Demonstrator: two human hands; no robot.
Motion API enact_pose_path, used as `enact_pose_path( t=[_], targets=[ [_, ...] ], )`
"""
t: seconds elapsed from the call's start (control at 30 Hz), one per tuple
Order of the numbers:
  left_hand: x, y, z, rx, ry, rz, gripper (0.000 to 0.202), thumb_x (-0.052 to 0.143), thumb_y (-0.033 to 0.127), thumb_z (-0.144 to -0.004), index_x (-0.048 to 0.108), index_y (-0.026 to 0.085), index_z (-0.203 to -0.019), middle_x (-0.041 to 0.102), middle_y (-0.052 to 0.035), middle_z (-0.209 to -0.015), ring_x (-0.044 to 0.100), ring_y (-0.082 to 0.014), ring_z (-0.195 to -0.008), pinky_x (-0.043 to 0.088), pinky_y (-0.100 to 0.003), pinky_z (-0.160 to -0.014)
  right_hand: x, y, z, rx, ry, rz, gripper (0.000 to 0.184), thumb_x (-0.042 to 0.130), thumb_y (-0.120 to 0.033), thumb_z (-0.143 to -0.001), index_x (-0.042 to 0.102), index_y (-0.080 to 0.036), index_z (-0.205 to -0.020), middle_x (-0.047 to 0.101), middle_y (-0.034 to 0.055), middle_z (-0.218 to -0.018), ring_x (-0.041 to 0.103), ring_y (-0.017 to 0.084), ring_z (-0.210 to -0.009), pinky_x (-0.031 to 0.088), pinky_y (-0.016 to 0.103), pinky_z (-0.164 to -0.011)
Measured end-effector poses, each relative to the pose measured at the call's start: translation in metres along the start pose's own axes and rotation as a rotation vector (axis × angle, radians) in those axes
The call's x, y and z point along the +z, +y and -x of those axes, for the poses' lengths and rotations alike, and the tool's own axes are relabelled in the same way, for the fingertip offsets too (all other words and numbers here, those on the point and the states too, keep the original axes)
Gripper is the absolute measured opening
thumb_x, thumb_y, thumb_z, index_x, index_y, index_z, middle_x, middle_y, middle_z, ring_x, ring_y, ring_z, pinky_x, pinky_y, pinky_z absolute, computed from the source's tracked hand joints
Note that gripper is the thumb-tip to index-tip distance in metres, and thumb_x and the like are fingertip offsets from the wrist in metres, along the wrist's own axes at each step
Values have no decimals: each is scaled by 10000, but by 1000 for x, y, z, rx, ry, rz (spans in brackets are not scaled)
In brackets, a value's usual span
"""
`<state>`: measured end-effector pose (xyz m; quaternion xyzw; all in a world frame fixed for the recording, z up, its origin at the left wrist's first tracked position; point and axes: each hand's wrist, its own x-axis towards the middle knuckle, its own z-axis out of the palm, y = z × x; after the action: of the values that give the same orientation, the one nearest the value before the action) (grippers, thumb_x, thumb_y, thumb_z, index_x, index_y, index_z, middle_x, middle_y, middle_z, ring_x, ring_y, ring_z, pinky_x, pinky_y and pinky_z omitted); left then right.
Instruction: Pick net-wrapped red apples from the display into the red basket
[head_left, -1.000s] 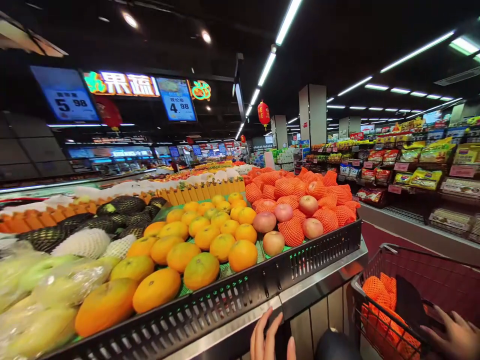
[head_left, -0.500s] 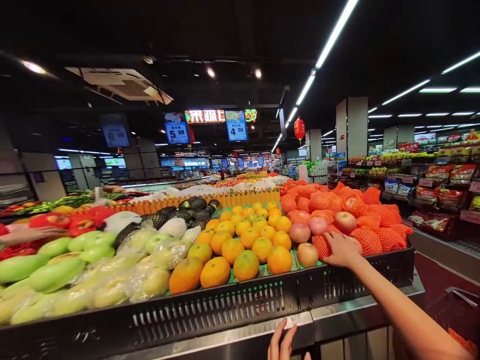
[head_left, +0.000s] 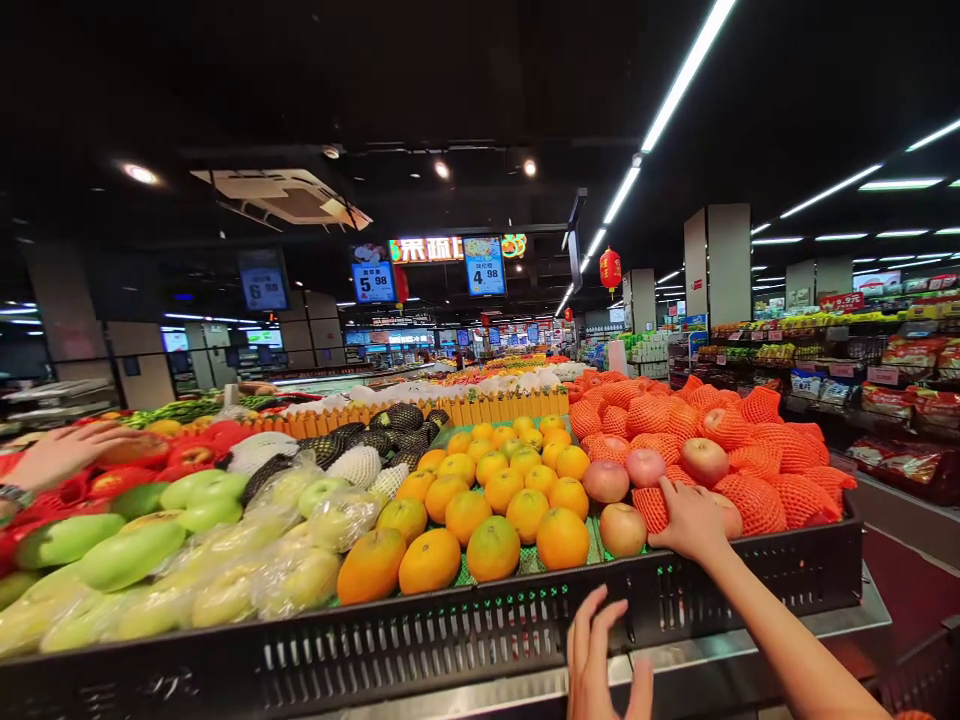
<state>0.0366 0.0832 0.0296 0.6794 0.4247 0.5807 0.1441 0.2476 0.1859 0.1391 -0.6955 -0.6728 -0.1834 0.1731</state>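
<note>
My right hand (head_left: 694, 522) reaches over the black crate's front edge into the apples, its fingers curled down over an apple that is mostly hidden beneath it. Just left of the fingers shows an apple in a red foam net (head_left: 650, 508), and a bare apple (head_left: 726, 515) peeks out on the other side. Lower down, in front of the crate (head_left: 525, 590), my left hand (head_left: 596, 665) is raised with its fingers apart and nothing in them. Close by, a bare apple (head_left: 622, 529) sits beside the rows of oranges (head_left: 493, 548).
Left of the oranges lie bagged pale fruit (head_left: 292, 580), green fruit (head_left: 135, 555) and dark netted fruit (head_left: 401, 418). Another person's hand (head_left: 67, 455) hovers over red-wrapped fruit at far left. Shelves of packaged goods (head_left: 911, 400) stand across the aisle at right.
My left hand has risen toward the crate's front. My right hand stays on the apples. The other person's hand has lifted a little, and the view has shifted slightly.
</note>
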Motion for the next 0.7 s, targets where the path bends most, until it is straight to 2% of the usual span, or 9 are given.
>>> enact_pose_path(
  t=[0.07, 0.1, 0.17, 0.23, 0.3, 0.4, 0.5, 0.6, 0.7],
  targets=[
    [3, 33, -51, -1, -197, -46, 413, 566, 320, -936, 662, 256, -1333, 536, -100, -1554, 488, -271, -1471, 416, -508, -1275, -1, -3, 1, 24, 0, -16, 871, 928, -410, -766, 549, -30, -1453, 649, 189, -1229, 618, 371, -1159, 381, 475, -1065],
    [9, 49, -79, 5, -289, -117, 460, 571, 328, -939, 623, 238, -1387, 506, -95, -1584, 421, -258, -1519, 351, -486, -1317, -2, -4, 1, 35, -7, -19, 825, 897, -391, -805, 548, -30, -1461, 646, 190, -1232, 616, 369, -1162, 383, 476, -1063],
    [29, 76, -134, 32, -355, -352, 474, 539, 314, -965, 585, 207, -1424, 492, -78, -1598, 377, -220, -1537, 293, -388, -1337, -4, -6, 1, 46, -24, -18, 684, 791, -314, -898, 550, -40, -1476, 648, 183, -1231, 617, 355, -1163, 390, 477, -1060],
    [56, 91, -180, 18, -416, -540, 528, 452, 390, -1017, 523, 163, -1489, 539, -108, -1558, 446, -239, -1487, 335, -378, -1304, -6, -8, 0, 51, -45, -17, 645, 754, -286, -901, 570, -41, -1468, 651, 184, -1235, 619, 349, -1158, 399, 481, -1066],
    [82, 95, -211, -18, -475, -614, 584, 503, 464, -987, 571, 101, -1439, 522, -194, -1563, 489, -346, -1453, 400, -483, -1248, -7, -10, -1, 63, -71, -21, 730, 817, -336, -825, 596, -27, -1449, 630, 213, -1301, 600, 357, -1199, 402, 484, -1091],
    [109, 92, -235, -86, -507, -692, 790, 652, 604, -870, 578, 51, -1429, 447, -290, -1593, 435, -446, -1487, 377, -554, -1235, -8, -12, 0, 93, -108, -17, 817, 815, -406, -815, 573, 1, -1480, 506, 271, -1493, 481, 362, -1380, 319, 502, -1204],
    [115, 86, -248, -164, -513, -727, 928, 731, 637, -779, 544, 47, -1471, 499, -330, -1530, 479, -469, -1455, 386, -559, -1218, -9, -15, 1, 114, -126, -12, 863, 804, -474, -837, 544, -9, -1517, 493, 274, -1508, 418, 362, -1443, 181, 539, -1282],
    [111, 77, -260, -162, -541, -695, 862, 781, 578, -728, 606, 86, -1414, 610, -291, -1429, 569, -448, -1378, 465, -539, -1154, -11, -18, 1, 115, -159, 32, 935, 785, -515, -871, 451, -33, -1599, 517, 276, -1477, 416, 375, -1449, 94, 588, -1294],
    [108, 64, -265, -106, -502, -635, 826, 806, 587, -684, 648, 112, -1341, 666, -246, -1356, 630, -430, -1296, 520, -529, -1097, -13, -19, -1, 114, -191, 96, 989, 788, -504, -876, 372, -39, -1642, 535, 295, -1434, 464, 382, -1409, 15, 631, -1286]
  ],
)
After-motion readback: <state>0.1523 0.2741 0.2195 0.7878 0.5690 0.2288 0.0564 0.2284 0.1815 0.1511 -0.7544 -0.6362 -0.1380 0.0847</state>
